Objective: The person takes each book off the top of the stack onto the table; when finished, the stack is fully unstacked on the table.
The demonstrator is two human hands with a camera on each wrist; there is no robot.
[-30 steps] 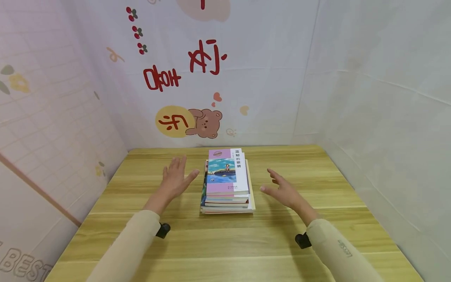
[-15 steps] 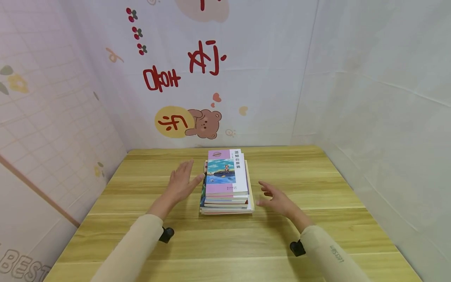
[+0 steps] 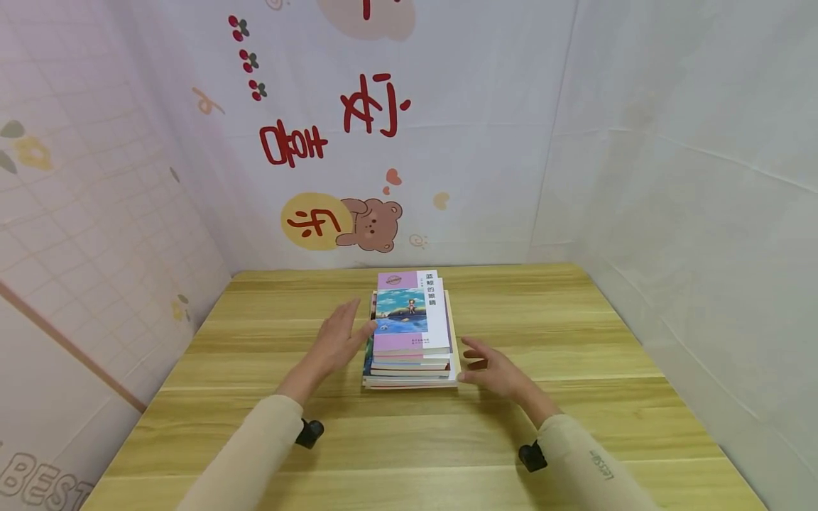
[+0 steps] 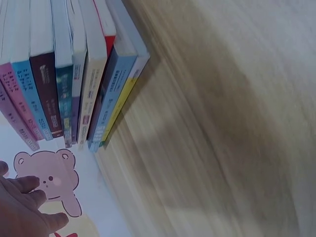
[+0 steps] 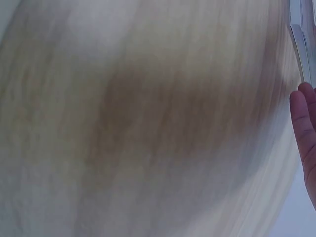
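Observation:
A stack of several books (image 3: pixel 402 358) lies at the middle of the table, the top one having a pink and white cover with a blue picture. At its left side is my left hand (image 3: pixel 334 344), fingers extended, thumb close to the top book's edge; whether it touches cannot be told. My right hand (image 3: pixel 495 370) is by the stack's lower right side, fingers slightly bent, its thumb tip near the bottom books. The left wrist view shows the coloured spines (image 4: pixel 64 98) beside the left fingers (image 4: pixel 37 200). Only the stack's edge (image 5: pixel 298 37) and part of the right hand (image 5: pixel 307 138) appear in the right wrist view.
The wood-grain table (image 3: pixel 409 440) runs back to a white cloth wall (image 3: pixel 486 142) with a printed bear and red characters. Similar cloth stands along the left (image 3: pixel 96 234) and right (image 3: pixel 703 234) sides.
Both hands have moved inward towards the stack, the left to the right, the right to the left and a little nearer. The books have not moved.

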